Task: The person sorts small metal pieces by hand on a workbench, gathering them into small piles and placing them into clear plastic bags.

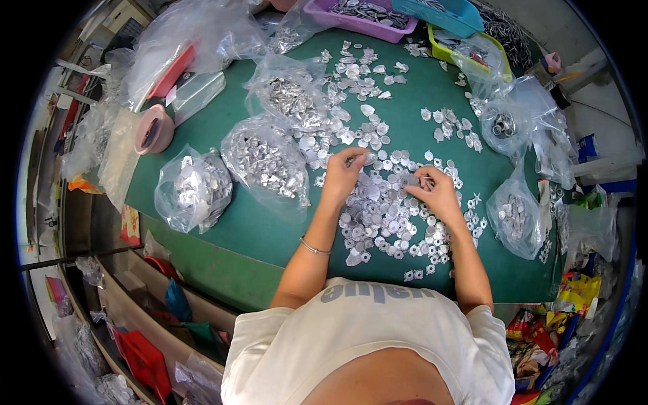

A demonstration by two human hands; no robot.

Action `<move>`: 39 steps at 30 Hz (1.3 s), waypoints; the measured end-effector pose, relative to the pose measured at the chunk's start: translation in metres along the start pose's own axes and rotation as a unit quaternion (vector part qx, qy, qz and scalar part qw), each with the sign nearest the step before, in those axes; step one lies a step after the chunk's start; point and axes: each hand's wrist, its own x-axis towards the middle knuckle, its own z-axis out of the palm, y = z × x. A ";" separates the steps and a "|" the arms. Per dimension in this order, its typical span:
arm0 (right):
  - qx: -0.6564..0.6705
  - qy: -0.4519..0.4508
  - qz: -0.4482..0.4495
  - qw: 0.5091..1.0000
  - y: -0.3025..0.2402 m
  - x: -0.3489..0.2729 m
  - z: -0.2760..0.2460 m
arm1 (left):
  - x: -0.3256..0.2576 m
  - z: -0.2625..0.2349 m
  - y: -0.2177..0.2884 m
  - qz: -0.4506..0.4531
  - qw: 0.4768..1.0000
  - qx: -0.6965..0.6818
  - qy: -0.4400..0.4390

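A pile of small silver metal discs [378,209], many with notched, gear-like edges, is spread on the green table in front of me. At the pile's far left edge my left hand [343,177] pinches a flat silver metal piece [370,159] between thumb and fingertips. Across the pile, my right hand [435,194] has its fingers curled, with small silver metal pieces at the fingertips and in the palm; their exact shape is partly hidden. Beyond my left hand lie flat, leaf-like silver pieces [370,131].
Clear plastic bags of metal parts [266,158] stand on the left, another bag [514,212] on the right. A pink cup [154,129] sits at the left edge. Purple [364,15], blue [442,19] and yellow-green trays [503,57] line the far side. Open drawers [162,304] are at lower left.
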 end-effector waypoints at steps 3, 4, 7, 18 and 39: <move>0.454 -0.082 0.095 0.882 -0.005 0.000 -0.014 | 0.003 -0.011 0.001 -0.100 0.935 -0.318 -0.118; 0.609 -0.108 0.127 0.775 -0.014 0.000 -0.019 | 0.005 -0.014 -0.004 -0.115 0.885 -0.425 -0.154; 0.558 -0.075 0.137 0.815 -0.007 0.002 -0.014 | 0.001 -0.001 0.009 -0.144 0.856 -0.495 -0.047; -0.186 0.066 -0.036 0.980 -0.005 -0.004 0.017 | 0.000 -0.009 -0.004 0.175 0.979 0.105 -0.007; -0.345 0.023 -0.127 0.930 0.000 0.006 0.012 | -0.006 -0.008 0.010 -0.131 0.961 -0.204 -0.133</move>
